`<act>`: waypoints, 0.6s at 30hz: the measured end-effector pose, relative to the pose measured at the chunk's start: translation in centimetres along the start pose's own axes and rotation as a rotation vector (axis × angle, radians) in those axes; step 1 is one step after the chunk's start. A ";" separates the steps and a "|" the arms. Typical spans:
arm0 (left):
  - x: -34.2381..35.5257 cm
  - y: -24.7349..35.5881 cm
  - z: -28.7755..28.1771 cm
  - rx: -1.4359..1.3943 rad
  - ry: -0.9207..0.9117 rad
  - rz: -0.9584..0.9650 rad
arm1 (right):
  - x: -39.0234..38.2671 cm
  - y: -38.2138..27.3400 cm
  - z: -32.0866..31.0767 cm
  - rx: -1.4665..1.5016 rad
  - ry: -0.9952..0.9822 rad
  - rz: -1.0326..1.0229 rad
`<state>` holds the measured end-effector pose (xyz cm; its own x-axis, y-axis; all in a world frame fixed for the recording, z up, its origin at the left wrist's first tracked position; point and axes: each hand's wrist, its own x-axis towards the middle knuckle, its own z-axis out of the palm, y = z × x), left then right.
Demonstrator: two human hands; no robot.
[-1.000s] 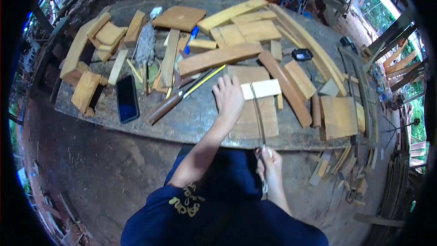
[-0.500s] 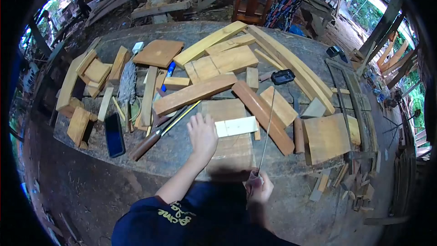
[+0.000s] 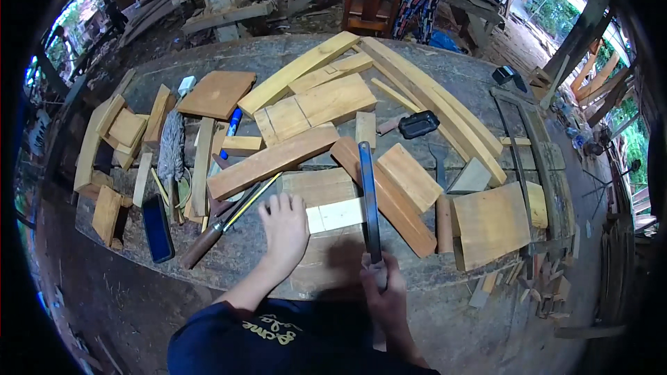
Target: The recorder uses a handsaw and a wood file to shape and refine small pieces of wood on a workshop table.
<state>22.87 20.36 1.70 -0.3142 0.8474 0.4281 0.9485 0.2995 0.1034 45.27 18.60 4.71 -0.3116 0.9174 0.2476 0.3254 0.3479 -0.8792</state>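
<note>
1. Taking the pale block as the clock's centre, a dark phone [image 3: 158, 229] lies at nine o'clock, well apart.
2. A fluffy grey duster [image 3: 171, 146] lies toward ten.
3. A wooden-handled tool [image 3: 201, 244] lies near nine, handle end toward eight.
4. The left hand [image 3: 285, 230] is at nine, at the block's left end, fingers loosely bent; I cannot tell whether it grips.
5. The pale block [image 3: 333, 216] lies flat on a broad board [image 3: 319, 183].
6. The dark-bladed tool [image 3: 369, 201] points to twelve, its blade across the block's right end in view; contact is unclear.
7. The right hand [image 3: 385, 292], at five, is clenched around that tool's handle.
8. A squarish wooden slab [image 3: 490, 226] sits at three.
</note>
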 end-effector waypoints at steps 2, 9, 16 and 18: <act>0.6 -0.5 0.0 0.037 -0.032 0.138 | -0.2 -1.0 0.4 0.016 -0.026 0.121; 2.4 -1.7 1.8 -0.072 -0.057 0.232 | -1.1 -3.1 2.8 -0.210 -0.136 0.141; 2.4 -2.1 2.9 -0.137 -0.001 0.221 | -2.6 -4.0 4.3 -0.479 -0.199 0.241; 2.3 -2.4 3.1 -0.153 0.027 0.226 | -2.7 -4.3 4.5 -0.533 -0.206 0.247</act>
<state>19.77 22.95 -0.33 -0.0947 0.8724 0.4795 0.9901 0.0326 0.1362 40.72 13.81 5.97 -0.3188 0.9454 -0.0678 0.7942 0.2274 -0.5635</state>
